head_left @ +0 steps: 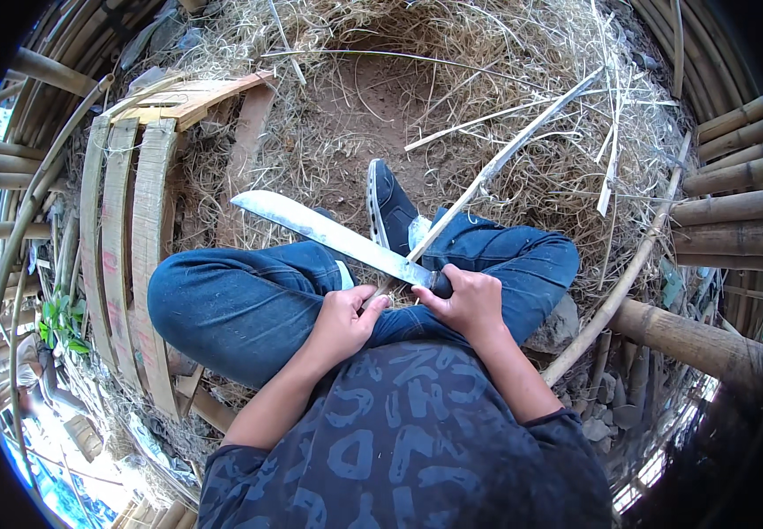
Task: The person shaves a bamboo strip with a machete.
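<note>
Steel knife [315, 227] crossing a pale strip [493, 170], over the lap.
Right hand's [470, 302] grip closed round the handle [441, 284]; left hand [346, 317] holds the strip's near end. Probably shaving or splitting; next stroke seems to need a steady left grip, fingers clear of the edge. Shoe [388, 201] and legs [231, 286] crowd the cut; straw [487, 35] ahead, slatted crate [152, 212] left.

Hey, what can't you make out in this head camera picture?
All in the head view:
Black machete handle: mostly hidden inside the right hand.
Long, pale wooden strip: near end hidden by the left hand.
Whatever is beneath the blue denim jeans: covered by them and the dark patterned shirt.
Dark, fuzzy shape, lower right: too blurred to identify.
</note>
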Motion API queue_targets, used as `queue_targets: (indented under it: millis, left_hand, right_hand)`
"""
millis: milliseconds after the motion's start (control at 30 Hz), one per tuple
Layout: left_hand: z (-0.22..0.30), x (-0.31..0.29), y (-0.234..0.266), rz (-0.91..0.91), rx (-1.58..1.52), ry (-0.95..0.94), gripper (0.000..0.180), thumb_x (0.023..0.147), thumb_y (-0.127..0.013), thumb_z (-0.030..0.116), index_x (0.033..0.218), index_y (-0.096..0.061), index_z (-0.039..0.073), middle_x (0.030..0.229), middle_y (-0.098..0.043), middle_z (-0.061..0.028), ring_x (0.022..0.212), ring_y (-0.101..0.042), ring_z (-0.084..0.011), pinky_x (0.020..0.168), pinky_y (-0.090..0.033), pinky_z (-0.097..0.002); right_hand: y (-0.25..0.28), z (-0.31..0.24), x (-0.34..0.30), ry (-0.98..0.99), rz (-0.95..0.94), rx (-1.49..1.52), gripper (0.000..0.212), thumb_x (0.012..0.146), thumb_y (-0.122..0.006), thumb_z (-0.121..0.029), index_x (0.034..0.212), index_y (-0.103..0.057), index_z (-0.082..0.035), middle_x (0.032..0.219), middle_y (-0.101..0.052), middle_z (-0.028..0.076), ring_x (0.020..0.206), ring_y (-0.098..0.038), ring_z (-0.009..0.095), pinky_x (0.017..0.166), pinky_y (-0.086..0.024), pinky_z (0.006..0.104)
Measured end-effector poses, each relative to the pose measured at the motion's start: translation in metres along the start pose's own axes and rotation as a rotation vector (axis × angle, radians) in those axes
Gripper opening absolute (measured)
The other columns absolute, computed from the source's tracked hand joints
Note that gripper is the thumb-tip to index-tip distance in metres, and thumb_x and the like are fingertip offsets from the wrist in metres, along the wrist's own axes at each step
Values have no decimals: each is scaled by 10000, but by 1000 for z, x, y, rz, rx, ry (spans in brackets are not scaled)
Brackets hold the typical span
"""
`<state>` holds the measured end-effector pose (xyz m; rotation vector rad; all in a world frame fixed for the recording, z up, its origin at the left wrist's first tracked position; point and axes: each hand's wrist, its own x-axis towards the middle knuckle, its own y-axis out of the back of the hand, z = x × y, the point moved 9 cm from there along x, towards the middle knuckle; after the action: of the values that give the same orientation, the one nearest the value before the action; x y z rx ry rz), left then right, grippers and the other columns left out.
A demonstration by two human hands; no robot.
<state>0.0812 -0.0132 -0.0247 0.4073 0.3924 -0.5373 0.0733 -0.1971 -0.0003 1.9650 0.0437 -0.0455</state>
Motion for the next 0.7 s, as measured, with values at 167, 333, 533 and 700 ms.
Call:
queue_targets:
  millis: [167,333,533,700]
  left_hand:
    - [4,0,0,-24,-12,24,214,937,-583,120,947,-676,-72,775,-705,-101,700,-566,-55,610,-447,-253]
    - [1,1,0,-1,-152,-13,205,948,-575,127,943,-675,-52,695,-645,-28,637,-501,-34,557,-402,-238]
    - [10,0,1,-14,-178,9,213,972,-553,148,948,-671,-27,609,-530,56,528,-416,-10,469,-311,-211]
    - [-5,-10,-11,-99,-327,70,204,985,-541,162,975,-657,-5,570,-485,67,459,-411,-12,426,-305,-202]
  right_hand:
    - [5,-1,2,9,21,10,618,747,-650,-667,595,-535,-79,543,-594,120,504,-623,302,455,-469,393]
    - [2,10,1,-2,19,-20,609,742,-659,-662,594,-532,-85,529,-581,119,497,-617,301,449,-464,390]
    - [5,23,0,-41,19,-36,609,750,-650,-664,600,-536,-85,526,-578,125,510,-622,312,462,-469,398]
    - [26,108,7,-444,52,-51,571,813,-622,-607,644,-594,-62,590,-620,166,594,-645,369,536,-499,463]
